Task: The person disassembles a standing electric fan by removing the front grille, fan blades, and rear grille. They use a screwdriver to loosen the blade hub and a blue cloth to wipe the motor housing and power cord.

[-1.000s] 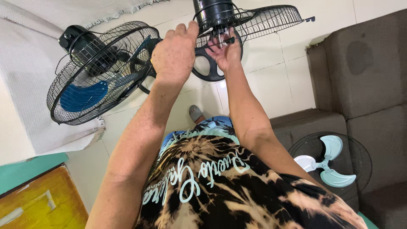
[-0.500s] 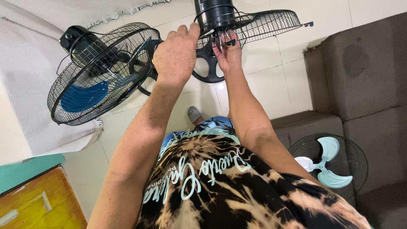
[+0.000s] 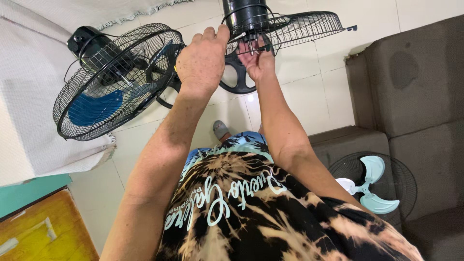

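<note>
**Two hands at a fan's wire guard**

On the tiled floor point(image 3: 333, 82) by the brown sofa point(image 3: 411, 77) stands a black fan point(image 3: 113, 79) with blue blades. Above it, at the top edge, a black wire guard point(image 3: 302, 26) carries its motor housing point(image 3: 244, 14). The left hand point(image 3: 203, 60) curls closed over the guard's rim; the right hand point(image 3: 258, 58) pinches the wires (what its fingertips grip, I cannot tell).

Black wire fan guard point(image 3: 299, 29) at the right hand point(image 3: 258, 60), blue-bladed black fan point(image 3: 111, 82) beside the left hand point(image 3: 200, 60), pale mint blades point(image 3: 372, 186) lower right
</note>
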